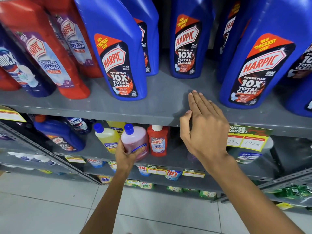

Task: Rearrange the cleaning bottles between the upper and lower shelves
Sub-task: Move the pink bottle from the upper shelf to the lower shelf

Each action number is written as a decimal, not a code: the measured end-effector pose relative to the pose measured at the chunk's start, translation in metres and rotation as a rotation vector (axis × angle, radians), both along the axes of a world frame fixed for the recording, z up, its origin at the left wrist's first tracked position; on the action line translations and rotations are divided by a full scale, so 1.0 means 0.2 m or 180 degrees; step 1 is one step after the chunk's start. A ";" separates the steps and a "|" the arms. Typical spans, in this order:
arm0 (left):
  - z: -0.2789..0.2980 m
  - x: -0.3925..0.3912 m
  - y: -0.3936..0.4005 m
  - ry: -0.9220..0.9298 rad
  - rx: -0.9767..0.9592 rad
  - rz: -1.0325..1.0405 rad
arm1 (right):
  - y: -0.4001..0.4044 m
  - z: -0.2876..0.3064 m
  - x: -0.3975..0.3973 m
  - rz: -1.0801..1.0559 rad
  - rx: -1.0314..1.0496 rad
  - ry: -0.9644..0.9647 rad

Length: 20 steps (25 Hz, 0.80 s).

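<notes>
The upright pink bottle (pixel 135 142) is held in the left hand (pixel 125 153); the upper shelf gap (pixel 168 92) above is covered by the flat, empty right hand (pixel 202 125).

Across the top of the frame, tall blue Harpic bottles (pixel 118 53) and red Harpic bathroom-cleaner bottles (pixel 49 53) stand upright on the grey upper shelf (pixel 152 105). At lower centre, on the lower shelf (pixel 168 160), a pink bottle with a blue cap (pixel 135 141) tilts left between a yellow bottle (pixel 106 137) and a small red Harpic bottle (pixel 157 141).
</notes>
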<state>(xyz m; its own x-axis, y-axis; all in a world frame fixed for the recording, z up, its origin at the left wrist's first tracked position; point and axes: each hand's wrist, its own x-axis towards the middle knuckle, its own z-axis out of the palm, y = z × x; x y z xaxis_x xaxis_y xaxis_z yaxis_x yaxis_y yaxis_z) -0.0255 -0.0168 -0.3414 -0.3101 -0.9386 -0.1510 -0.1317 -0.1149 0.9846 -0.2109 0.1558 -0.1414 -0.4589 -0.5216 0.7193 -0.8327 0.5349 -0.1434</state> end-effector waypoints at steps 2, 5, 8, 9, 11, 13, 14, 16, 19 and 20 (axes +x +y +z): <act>0.01 0.01 -0.01 -0.0047 -0.0006 -0.0044 | 0.00 0.00 0.01 -0.0027 -0.0009 -0.0002; 0.02 0.02 -0.03 -0.0113 -0.0016 -0.0137 | 0.00 0.01 0.01 0.0015 -0.0019 -0.0040; 0.04 0.03 -0.05 -0.0252 0.0012 -0.0185 | -0.01 0.01 0.01 0.0110 -0.0036 -0.0055; 0.04 0.03 -0.05 -0.0298 0.0021 -0.0182 | 0.00 0.00 0.01 0.0114 -0.0034 -0.0049; 0.05 0.03 -0.03 -0.0382 0.0002 -0.0167 | 0.00 -0.01 0.01 0.0096 -0.0030 -0.0040; 0.05 0.03 -0.04 -0.0440 -0.0026 -0.0218 | -0.01 -0.01 0.01 0.0092 -0.0031 -0.0079; 0.05 0.04 -0.03 -0.0423 -0.0026 -0.0294 | -0.01 -0.01 0.02 0.0105 -0.0029 -0.0105; 0.07 0.07 0.00 -0.0410 -0.0032 -0.0389 | -0.01 0.01 0.03 0.0156 -0.0035 -0.0157; 0.04 0.18 0.07 -0.0593 -0.0075 -0.0348 | -0.02 0.02 0.06 0.0205 -0.0187 -0.0398; 0.01 0.25 0.09 -0.0661 -0.0091 -0.0276 | -0.04 0.03 0.10 0.0324 -0.0343 -0.0511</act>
